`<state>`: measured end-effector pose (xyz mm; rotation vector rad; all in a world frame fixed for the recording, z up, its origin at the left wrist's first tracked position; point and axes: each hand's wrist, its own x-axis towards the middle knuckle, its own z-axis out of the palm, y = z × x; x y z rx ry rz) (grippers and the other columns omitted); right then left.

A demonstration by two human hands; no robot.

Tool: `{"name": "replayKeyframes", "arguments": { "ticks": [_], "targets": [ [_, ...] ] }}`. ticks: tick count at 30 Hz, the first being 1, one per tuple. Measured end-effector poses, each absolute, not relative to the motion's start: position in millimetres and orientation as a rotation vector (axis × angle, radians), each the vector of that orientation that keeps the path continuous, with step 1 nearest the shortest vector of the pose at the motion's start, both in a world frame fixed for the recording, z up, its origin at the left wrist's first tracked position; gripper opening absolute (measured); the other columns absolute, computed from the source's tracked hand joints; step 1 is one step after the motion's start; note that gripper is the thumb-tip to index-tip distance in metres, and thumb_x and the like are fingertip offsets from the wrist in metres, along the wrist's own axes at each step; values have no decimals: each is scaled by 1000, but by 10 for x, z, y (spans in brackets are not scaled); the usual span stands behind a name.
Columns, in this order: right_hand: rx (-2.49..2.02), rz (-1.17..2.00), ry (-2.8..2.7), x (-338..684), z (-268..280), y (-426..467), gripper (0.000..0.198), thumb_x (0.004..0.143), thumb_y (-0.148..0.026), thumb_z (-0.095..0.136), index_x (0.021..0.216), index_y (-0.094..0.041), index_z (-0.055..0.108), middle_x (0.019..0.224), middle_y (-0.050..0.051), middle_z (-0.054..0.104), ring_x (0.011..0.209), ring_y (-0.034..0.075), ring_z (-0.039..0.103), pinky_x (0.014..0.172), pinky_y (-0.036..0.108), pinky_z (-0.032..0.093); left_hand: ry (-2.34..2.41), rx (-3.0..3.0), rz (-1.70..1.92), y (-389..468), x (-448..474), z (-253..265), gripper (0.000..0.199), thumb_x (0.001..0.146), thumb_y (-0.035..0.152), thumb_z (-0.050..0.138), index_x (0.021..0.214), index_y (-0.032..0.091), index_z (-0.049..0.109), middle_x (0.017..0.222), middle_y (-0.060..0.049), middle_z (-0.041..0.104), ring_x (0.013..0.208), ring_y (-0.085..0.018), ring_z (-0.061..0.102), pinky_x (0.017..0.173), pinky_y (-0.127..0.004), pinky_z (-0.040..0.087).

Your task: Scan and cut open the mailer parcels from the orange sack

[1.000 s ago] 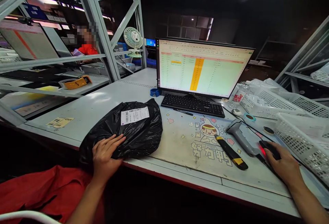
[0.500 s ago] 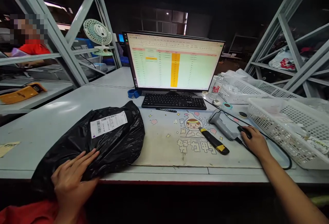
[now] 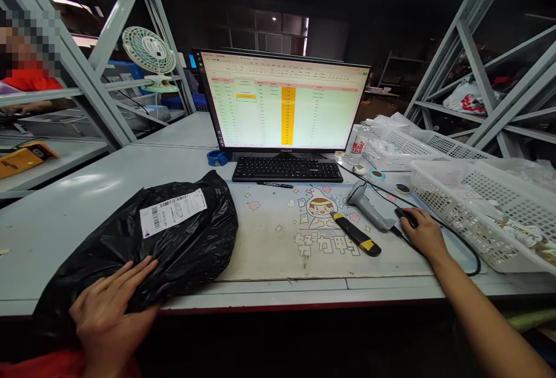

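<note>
A shiny black plastic parcel bag (image 3: pixel 191 245) with a white barcode label (image 3: pixel 174 213) lies at the left of the desk, partly over its front edge. My left hand (image 3: pixel 110 308) rests on the bag's near side with fingers stretched out over the plastic, thumb apart. On the right, my right hand (image 3: pixel 423 233) is curved over a black computer mouse (image 3: pixel 407 217), covering part of it. Just left of the mouse lies a grey barcode scanner (image 3: pixel 371 207) with its cable. A black and yellow utility knife (image 3: pixel 356 234) lies nearby on the printed desk mat (image 3: pixel 260 250).
Behind the mat stand a black keyboard (image 3: pixel 286 169) and a monitor (image 3: pixel 286 100) showing a spreadsheet. A pen (image 3: pixel 274 184) and a blue tape roll (image 3: pixel 217 158) lie near it. White plastic baskets (image 3: pixel 473 216) line the right side. A small fan (image 3: pixel 150 51) stands behind left, near another person.
The camera view has turned slightly, so everything sits a little further left in the picture. Both hands keep their places on the bag and the mouse.
</note>
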<state>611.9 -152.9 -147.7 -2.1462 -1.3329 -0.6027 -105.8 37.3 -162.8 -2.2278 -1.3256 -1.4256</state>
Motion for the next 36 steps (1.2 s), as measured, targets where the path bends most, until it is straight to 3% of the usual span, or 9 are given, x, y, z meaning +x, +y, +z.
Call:
{"name": "replayKeyframes", "arguments": {
  "ticks": [5,9,12,24,30,36],
  "targets": [
    [-2149,-594,-1333,6120,-1471,-1525,42,97,-49,51,122,-22,72,127,12,69,115,31,65,103,47,53,-1258,-2242,-1374,434,-1148,-1695,74,90,29,66,155,58,45,154,19,54,136,-39,60,116,-71,42],
    [-2127,-602,-1339,6122,-1479,-1524,43,97,-49,51,122,-22,72,127,11,69,114,31,66,102,46,53,-1190,-2216,-1282,463,-1192,-1711,67,93,25,67,156,41,51,145,-2,66,131,-39,64,113,-65,45],
    [-2115,-610,-1347,6132,-1495,-1523,43,97,-50,51,122,-22,72,126,11,69,115,31,66,102,46,53,-1164,-2201,-1251,464,-1190,-1707,59,95,27,65,153,34,55,138,-9,71,128,-40,65,110,-64,46],
    [-2148,-613,-1333,6127,-1494,-1526,43,97,-50,49,122,-22,72,125,12,69,111,31,66,98,46,55,-1199,-2193,-1251,418,-1133,-1677,54,97,25,65,149,33,58,136,-10,71,128,-40,65,112,-64,44],
    [-2162,-603,-1342,6171,-1526,-1529,47,97,-53,47,124,-23,71,127,12,69,114,32,66,99,49,55,-1276,-2206,-1305,385,-1107,-1697,57,94,29,64,149,39,56,145,-2,67,134,-39,61,117,-67,38],
    [-2253,-615,-1292,6233,-1566,-1554,49,94,-59,49,123,-27,73,131,9,69,110,33,68,82,46,57,-1210,-2182,-1228,407,-1128,-1679,43,93,23,68,136,27,65,132,-10,73,127,-38,66,113,-60,41]
  ]
}}
